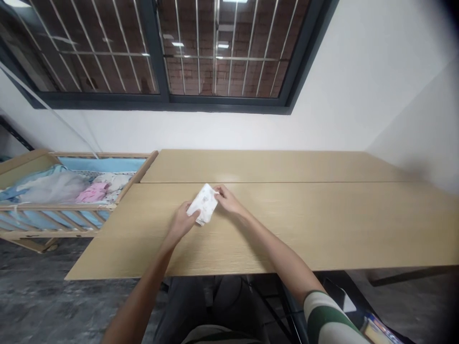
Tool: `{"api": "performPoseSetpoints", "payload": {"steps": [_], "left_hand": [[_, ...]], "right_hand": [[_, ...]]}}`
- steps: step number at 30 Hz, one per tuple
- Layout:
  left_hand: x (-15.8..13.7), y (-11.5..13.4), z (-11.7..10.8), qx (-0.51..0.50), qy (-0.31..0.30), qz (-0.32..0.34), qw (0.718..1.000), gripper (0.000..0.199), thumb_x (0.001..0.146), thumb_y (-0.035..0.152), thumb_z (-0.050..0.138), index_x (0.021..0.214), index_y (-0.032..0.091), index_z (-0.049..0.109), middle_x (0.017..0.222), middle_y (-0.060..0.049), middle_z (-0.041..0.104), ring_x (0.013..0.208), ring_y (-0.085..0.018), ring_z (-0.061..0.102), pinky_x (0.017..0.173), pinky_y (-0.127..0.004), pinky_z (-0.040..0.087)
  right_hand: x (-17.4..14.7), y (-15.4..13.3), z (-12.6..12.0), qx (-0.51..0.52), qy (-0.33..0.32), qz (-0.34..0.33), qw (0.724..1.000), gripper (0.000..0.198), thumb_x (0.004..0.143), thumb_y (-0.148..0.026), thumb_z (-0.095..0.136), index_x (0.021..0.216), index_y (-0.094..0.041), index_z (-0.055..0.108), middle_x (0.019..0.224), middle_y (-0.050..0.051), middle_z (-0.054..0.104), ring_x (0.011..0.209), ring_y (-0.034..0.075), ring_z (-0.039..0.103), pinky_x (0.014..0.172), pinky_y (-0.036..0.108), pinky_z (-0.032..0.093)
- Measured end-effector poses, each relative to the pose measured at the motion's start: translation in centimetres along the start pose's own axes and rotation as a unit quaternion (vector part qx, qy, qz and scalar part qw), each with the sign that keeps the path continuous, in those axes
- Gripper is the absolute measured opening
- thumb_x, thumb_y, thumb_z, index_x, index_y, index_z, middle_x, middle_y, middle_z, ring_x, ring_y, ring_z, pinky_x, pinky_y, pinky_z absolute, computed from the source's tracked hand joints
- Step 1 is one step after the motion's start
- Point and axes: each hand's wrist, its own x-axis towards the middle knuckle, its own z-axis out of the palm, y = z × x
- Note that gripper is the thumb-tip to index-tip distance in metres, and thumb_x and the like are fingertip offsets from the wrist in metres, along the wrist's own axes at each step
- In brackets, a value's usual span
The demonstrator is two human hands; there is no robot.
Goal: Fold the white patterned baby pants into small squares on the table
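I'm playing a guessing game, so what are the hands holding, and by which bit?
A white patterned bundle, perhaps folded cloth. The left hand holds its lower left side; the right hand pinches its upper right corner.
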Motion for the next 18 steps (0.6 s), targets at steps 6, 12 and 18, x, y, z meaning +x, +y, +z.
{"api": "performPoseSetpoints", "payload": {"steps": [6, 12, 18], "left_hand": [[-2.8, -0.5, 3.2, -0.019, 0.038, -0.055, 0.998, 0.047, 0.09, 0.028, 0.062, 0.131, 0.009, 0.047, 0.115, -0.018, 0.07, 0.104, -0.028, 0.069, 0.088, -0.04, 0.055], [-6.7, 2.3, 5.2, 0.171, 0.088, 0.061, 0.979, 0.057, 0.096, 0.035, 0.053, 0.145, 0.01, 0.041, 0.147, -0.022, 0.048, 0.138, -0.036, 0.043, 0.109, -0.05, 0.041], [-9.4, 4.1, 7.5, 0.311, 0.05, 0.092, 0.945, 0.049, 0.099, 0.041, 0.047, 0.129, 0.004, 0.061, 0.133, -0.026, 0.058, 0.129, -0.039, 0.05, 0.104, -0.052, 0.043]], "right_hand": [[0.7, 0.8, 1.7, -0.086, -0.019, 0.083, 0.993, 0.032, 0.092, -0.026, 0.054, 0.123, -0.016, 0.051, 0.084, 0.003, 0.066, 0.074, 0.017, 0.061, 0.071, 0.029, 0.05], [-1.0, -1.3, 2.3, -0.188, -0.07, -0.057, 0.978, 0.044, 0.101, -0.032, 0.048, 0.141, -0.015, 0.05, 0.146, 0.018, 0.052, 0.137, 0.026, 0.047, 0.114, 0.045, 0.034], [-3.4, -3.7, 2.8, -0.229, -0.323, -0.209, 0.894, 0.053, 0.107, -0.041, 0.035, 0.158, -0.027, 0.034, 0.165, 0.003, 0.03, 0.154, 0.019, 0.021, 0.125, 0.04, 0.014]]}}
